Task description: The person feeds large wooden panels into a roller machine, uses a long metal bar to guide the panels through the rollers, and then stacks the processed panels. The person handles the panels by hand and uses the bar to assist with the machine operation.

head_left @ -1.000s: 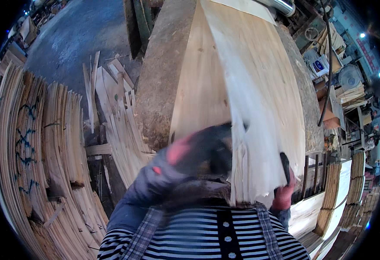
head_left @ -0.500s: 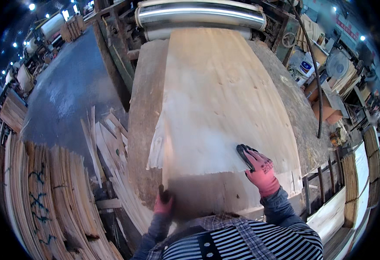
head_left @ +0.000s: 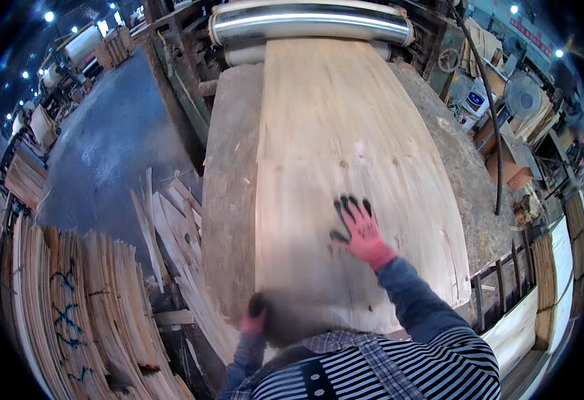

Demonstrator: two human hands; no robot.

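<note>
Your gloves are red-pink with black fingers, the right hand (head_left: pixel 359 230) clearest against the veneer sheet (head_left: pixel 345 167), the left hand (head_left: pixel 255 317) blurred. That sheet is pale tan with fine lengthwise grain and small dark knots. The table (head_left: pixel 229 200) is dull grey-brown. Your sleeves are grey-blue, your shirt striped black and white under plaid. The roller (head_left: pixel 309 23) gleams silver. The stacked veneer (head_left: pixel 85 307) is yellowish with blue scrawls.

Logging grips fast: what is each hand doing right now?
Left hand: gripping the near edge of the veneer sheet, partly blurred.
Right hand: open, fingers spread, flat on the sheet.
</note>
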